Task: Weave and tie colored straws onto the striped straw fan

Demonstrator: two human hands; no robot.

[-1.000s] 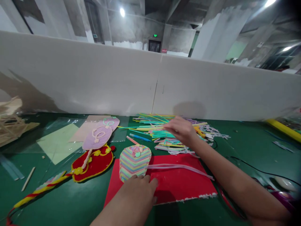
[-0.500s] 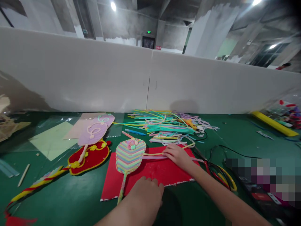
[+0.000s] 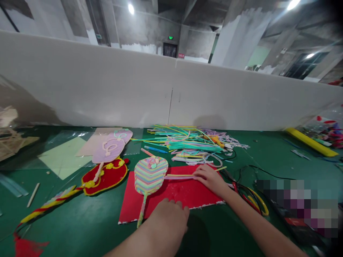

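My right hand [image 3: 211, 180] is closed on yellow and lilac pipe cleaners [image 3: 179, 176], which stretch sideways over a red board [image 3: 184, 194]. Their left ends reach the edge of a small striped pastel fan [image 3: 150, 175] with pink and green flowers near its top. The fan's twisted handle [image 3: 142, 210] runs down toward my left wrist. My left hand [image 3: 170, 217], back upward and fingers curled under, rests low by the board's front edge; whatever is beneath its fingers is hidden.
Behind the board lies a pile of coloured pipe cleaners [image 3: 187, 139]. To the left are a red-and-yellow fan [image 3: 105, 178], a lilac fan piece [image 3: 109, 148] and green paper [image 3: 65, 157]. Cables [image 3: 249, 200] and a yellow bar [image 3: 312, 142] are at right. A white partition [image 3: 120, 85] stands behind.
My right hand has slid slightly right along the pipe cleaners, and a yellow end now pokes out beyond it. My left hand is nearly still. The view has shifted a little.
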